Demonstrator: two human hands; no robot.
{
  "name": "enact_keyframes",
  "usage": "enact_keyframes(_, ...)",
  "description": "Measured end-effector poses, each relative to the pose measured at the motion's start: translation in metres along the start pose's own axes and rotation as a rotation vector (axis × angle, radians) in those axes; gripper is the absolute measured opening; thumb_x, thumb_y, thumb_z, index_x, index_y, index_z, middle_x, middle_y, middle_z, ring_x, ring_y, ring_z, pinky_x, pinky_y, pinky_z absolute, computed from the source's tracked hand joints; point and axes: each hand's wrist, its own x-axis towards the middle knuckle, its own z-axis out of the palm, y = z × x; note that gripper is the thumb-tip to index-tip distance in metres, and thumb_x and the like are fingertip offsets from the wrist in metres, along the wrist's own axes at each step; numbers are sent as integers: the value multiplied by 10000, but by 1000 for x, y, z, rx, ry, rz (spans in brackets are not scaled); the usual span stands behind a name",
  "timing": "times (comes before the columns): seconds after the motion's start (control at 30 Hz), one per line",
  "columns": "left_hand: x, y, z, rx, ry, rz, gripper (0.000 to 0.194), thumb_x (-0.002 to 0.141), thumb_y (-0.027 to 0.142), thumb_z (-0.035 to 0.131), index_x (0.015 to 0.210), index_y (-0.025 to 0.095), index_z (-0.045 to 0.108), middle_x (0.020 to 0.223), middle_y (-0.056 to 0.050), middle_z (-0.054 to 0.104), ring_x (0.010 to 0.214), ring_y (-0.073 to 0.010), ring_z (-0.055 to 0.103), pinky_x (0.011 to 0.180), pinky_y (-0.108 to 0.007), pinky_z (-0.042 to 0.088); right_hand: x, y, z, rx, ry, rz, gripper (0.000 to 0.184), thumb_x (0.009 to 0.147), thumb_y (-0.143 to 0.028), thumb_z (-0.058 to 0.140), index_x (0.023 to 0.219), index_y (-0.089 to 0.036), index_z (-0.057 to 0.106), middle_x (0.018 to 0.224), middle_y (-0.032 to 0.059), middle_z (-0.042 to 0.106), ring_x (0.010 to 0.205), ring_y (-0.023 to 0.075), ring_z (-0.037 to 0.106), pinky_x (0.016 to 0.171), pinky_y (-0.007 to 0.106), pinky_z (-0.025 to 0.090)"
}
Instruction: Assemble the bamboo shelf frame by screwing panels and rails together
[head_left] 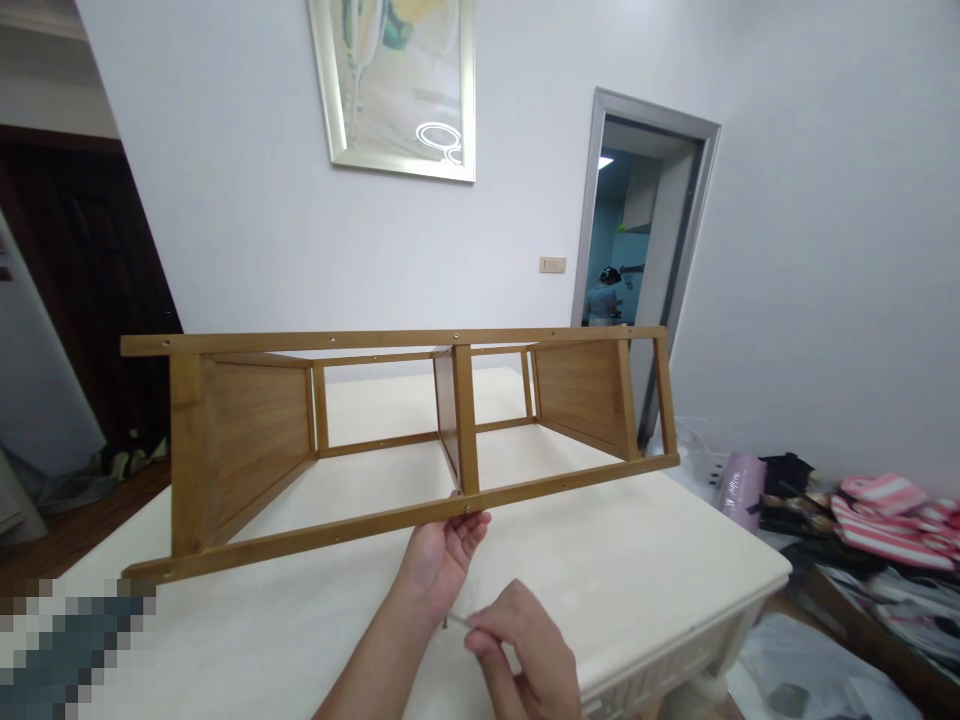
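Observation:
A long wooden shelf frame [337, 530] lies on its side on a cream table [660, 560], with three panels between its rails. My left hand [442, 555] reaches up to the near bottom rail, fingertips touching it by the middle panel [450, 420]. My right hand [525, 655] is just below, fingers pinched on a small thin item, perhaps a screw [454, 622], near the left palm.
A framed picture [397, 85] hangs on the white wall. An open doorway [637, 250] at the right shows a person far off. Clothes and bags [847, 510] pile up at the right. A dark door [82, 290] stands at the left.

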Motion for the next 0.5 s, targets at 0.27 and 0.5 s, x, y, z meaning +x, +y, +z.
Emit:
enact_keyframes(0.27,1,-5,-1,25,-63,9,91,834,194,639,779,121,641,569,-36,640,466,-125,593,448,-214,501,26,29,3,-155,85,-90,211,890,-42,553,1056,-170,582,817,60,652,744,171,603,626,302,515)
enact_keyframes(0.5,-1,-8,-1,6,-77,13,100,815,202,647,758,124,624,561,-38,623,459,-134,572,425,-223,463,18,31,3,-222,60,-95,163,919,-96,544,1049,-185,587,819,56,649,743,169,621,621,296,528)
